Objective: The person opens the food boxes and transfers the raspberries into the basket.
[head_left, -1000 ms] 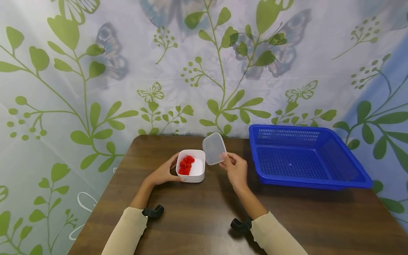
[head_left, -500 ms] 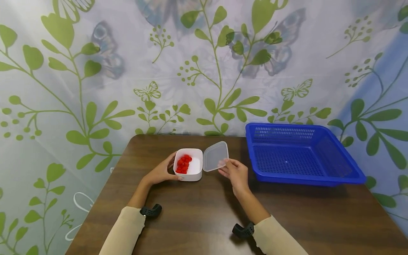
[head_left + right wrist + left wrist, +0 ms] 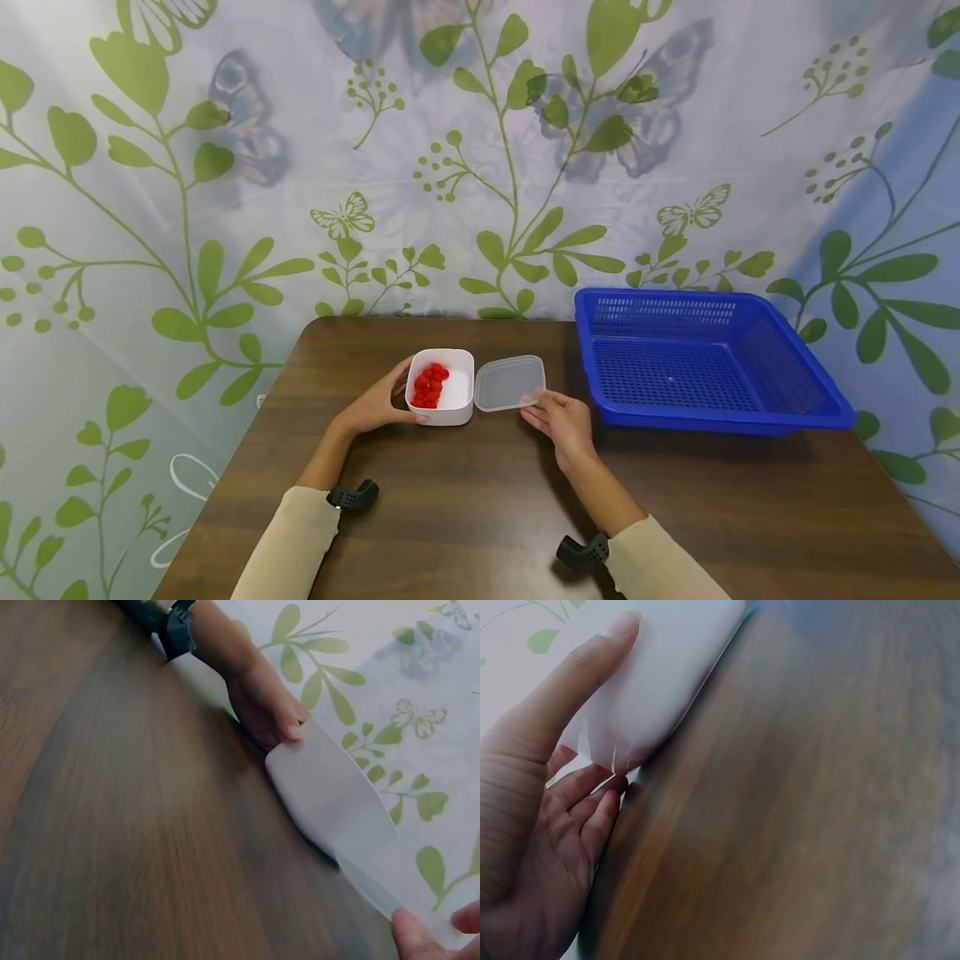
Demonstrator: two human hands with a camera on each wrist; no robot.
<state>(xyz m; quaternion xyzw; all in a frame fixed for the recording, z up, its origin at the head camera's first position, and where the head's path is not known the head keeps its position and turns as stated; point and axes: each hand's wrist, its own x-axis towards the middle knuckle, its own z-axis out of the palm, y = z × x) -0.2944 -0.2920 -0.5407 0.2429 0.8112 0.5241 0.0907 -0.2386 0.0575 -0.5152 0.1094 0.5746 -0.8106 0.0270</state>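
A white square box (image 3: 454,416) stands uncovered on the brown table, with several small red round pieces (image 3: 429,387) along its left side. My left hand (image 3: 377,407) grips the box from the left; in the left wrist view the thumb (image 3: 592,664) lies along its near wall, fingers behind. Just right of the box, a translucent lid (image 3: 510,383) lies low and almost flat over the table. My right hand (image 3: 564,423) pinches the lid's right corner between thumb and fingers. In the right wrist view the lid (image 3: 369,889) slants beside the box, its near edge at my fingertips (image 3: 411,937).
A large blue plastic basket (image 3: 720,419) stands at the right back of the table (image 3: 465,517), close to my right hand. A cloth (image 3: 412,192) printed with leaves and butterflies hangs behind the table's far edge. Each wrist wears a black band (image 3: 354,497).
My right hand has lowered the lid from a steep tilt to nearly flat beside the box. My left hand keeps its grip on the box. The head view has shifted slightly.
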